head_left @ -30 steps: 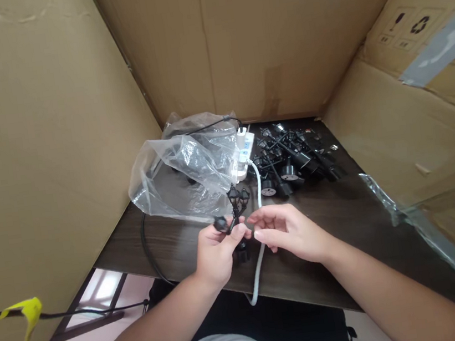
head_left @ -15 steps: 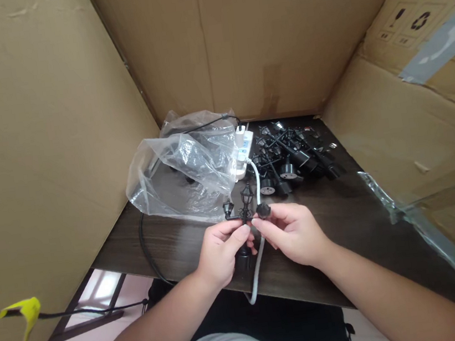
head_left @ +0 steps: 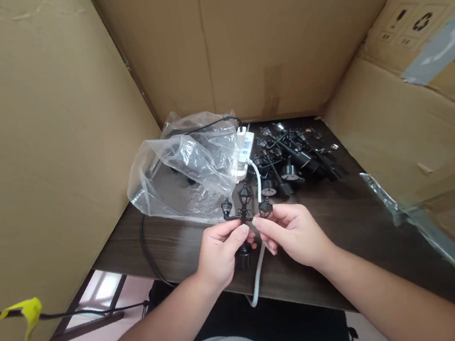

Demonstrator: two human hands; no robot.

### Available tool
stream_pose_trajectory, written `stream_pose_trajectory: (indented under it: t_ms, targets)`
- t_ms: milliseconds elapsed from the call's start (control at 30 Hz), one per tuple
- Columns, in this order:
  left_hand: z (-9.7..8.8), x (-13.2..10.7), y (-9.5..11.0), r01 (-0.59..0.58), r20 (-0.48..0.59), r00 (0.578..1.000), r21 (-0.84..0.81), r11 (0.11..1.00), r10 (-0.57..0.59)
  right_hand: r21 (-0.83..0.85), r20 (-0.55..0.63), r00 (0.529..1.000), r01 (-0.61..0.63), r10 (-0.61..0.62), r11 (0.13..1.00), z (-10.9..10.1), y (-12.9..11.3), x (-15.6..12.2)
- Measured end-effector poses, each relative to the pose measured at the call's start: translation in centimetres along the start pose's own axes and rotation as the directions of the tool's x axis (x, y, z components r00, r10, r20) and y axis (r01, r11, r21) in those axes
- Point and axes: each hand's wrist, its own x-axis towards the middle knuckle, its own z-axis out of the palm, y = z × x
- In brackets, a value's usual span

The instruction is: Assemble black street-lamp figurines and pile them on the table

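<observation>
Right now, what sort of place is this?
Probably a makeshift assembly bench: a dark wood-grain table walled in by cardboard panels, with a pile of black miniature lamp posts and a white power strip on it.

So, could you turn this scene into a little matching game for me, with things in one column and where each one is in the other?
Things:
1. Small black lamp post
2. Clear plastic bag
3. White power strip
4. Heap of black lamp posts

Places:
A. Between the bag and the heap
B. Crumpled on the left of the dark wooden table
C. To the right of the power strip
D. Held by the left hand and right hand

Pairs: 1-D, 2-B, 3-A, 4-C
</observation>
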Motion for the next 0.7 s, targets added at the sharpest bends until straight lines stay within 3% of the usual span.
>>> stream_pose_trajectory:
  t_ms: [200, 700]
  targets:
    - [-0.16, -0.11, -0.11, -0.071, 0.014, 0.997, 0.111, 0.991, 0.07, 0.055, -0.003, 0.999, -0.034, 0.035, 0.998, -0.04, -0.05, -0.15]
    - [-0.37, -0.35, 0.03, -0.162, 0.067, 0.986, 0.237, 0.958, 0.15, -0.053, -0.041, 0.998, 0.047, -0.05, 0.997, 0.48, -0.69, -0.78]
